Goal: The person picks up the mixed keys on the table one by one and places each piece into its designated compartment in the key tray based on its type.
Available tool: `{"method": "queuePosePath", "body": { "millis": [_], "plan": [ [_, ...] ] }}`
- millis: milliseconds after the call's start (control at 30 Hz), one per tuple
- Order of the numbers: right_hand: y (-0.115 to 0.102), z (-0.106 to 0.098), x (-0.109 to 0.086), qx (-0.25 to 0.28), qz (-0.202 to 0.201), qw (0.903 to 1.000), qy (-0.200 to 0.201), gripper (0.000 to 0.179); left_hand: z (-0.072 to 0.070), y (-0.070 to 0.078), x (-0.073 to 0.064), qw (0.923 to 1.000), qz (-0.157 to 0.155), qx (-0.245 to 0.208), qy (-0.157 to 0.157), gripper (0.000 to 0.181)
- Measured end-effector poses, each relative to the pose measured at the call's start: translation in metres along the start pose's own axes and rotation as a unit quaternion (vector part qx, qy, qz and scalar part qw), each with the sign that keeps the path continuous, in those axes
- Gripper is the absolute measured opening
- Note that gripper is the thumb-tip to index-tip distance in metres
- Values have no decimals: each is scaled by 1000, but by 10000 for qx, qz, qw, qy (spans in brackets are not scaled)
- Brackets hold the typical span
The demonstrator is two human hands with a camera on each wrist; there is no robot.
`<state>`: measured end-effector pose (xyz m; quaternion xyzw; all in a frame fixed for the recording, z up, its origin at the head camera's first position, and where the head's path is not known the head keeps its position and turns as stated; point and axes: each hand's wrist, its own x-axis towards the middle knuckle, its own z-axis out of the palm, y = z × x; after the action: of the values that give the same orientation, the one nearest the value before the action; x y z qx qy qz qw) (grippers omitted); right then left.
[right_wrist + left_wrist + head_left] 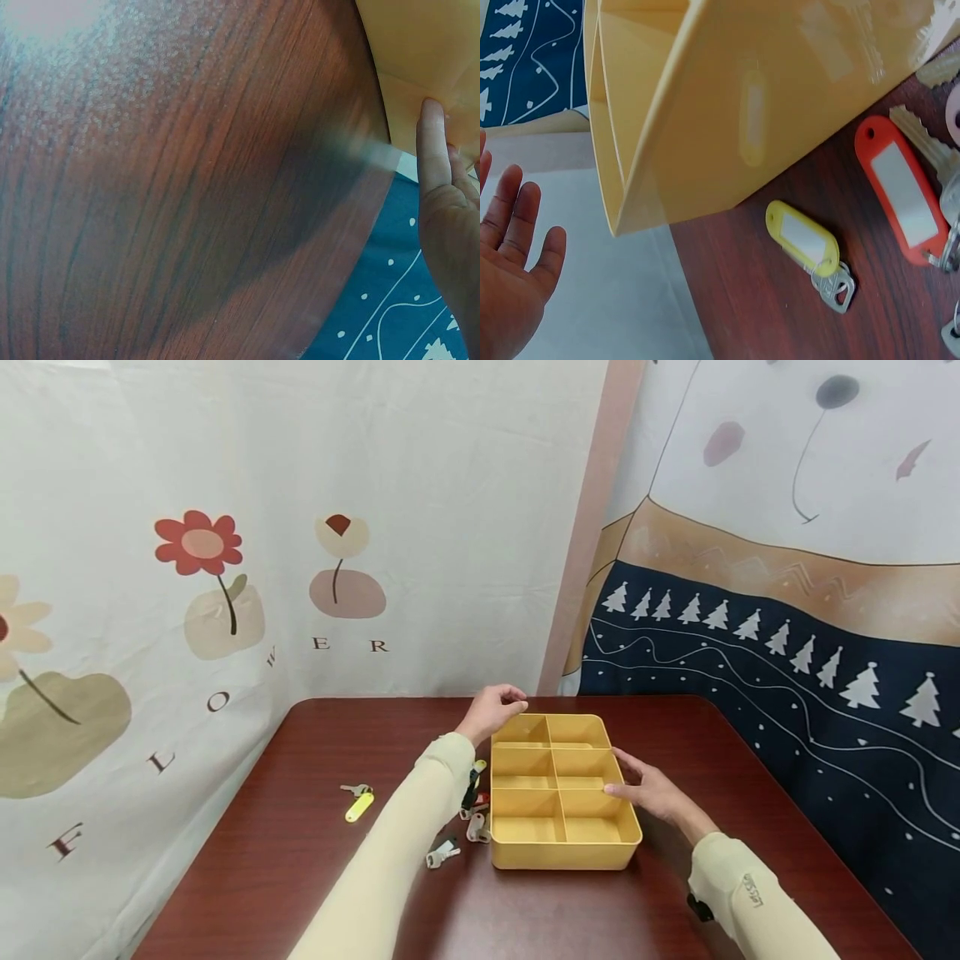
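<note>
A yellow storage box [566,857] with several open compartments stands on the table. My right hand [652,789] holds its right side, thumb over the rim and fingers along the outer wall [409,60]. My left hand [491,710] is at the far left corner, its fingers loosely bent and holding nothing. In the left wrist view a gap shows between this hand [514,262] and the box. Keys with tags lie along the box's left side: a red key tag [900,191], a yellow key tag [802,236] and others, partly hidden by my left sleeve in the head view.
Farther left on the dark red table [300,860] lies a key with a bright yellow tag [359,807]. Another key [442,853] is near the box's front left. A white printed curtain [450,527] and a navy tree-patterned cloth [750,652] hang behind the table.
</note>
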<state>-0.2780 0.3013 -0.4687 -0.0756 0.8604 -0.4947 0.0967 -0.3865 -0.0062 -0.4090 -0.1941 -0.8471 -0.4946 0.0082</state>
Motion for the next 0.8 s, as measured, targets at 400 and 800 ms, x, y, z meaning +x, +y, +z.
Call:
{"method": "queuePosePath", "body": {
  "millis": [400, 800],
  "plan": [
    [-3, -1, -2, -53, 202, 9998, -9, 86, -29, 0, -10, 9999, -7, 113, -81, 21],
    [-3, 0, -3, -7, 163, 9999, -22, 83, -62, -3, -28, 9995, -101, 230, -178, 26]
  ]
}}
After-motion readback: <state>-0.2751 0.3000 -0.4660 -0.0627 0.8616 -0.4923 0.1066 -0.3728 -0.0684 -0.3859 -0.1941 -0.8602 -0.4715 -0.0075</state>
